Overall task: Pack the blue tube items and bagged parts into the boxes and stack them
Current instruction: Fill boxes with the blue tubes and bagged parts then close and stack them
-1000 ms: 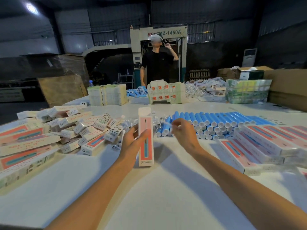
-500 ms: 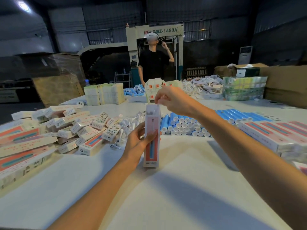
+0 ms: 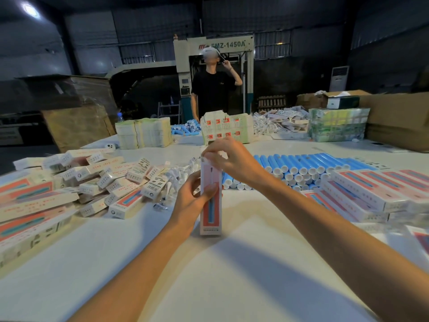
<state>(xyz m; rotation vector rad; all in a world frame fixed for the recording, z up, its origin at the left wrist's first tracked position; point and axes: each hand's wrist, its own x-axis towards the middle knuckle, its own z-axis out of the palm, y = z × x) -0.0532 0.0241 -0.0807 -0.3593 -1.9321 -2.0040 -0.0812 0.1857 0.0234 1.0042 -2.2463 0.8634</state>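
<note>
Holding 1 box (image 3: 210, 220) (left hand (image 3: 188, 201), right hand (image 3: 233, 160))

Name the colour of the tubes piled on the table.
The tubes are blue with white ends; the head view shows them.

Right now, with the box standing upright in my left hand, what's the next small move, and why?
Probably tuck the top of the upright box closed. The left hand grips it standing on the table, and the right hand pinches at its top end; what it pinches is hidden.
</note>
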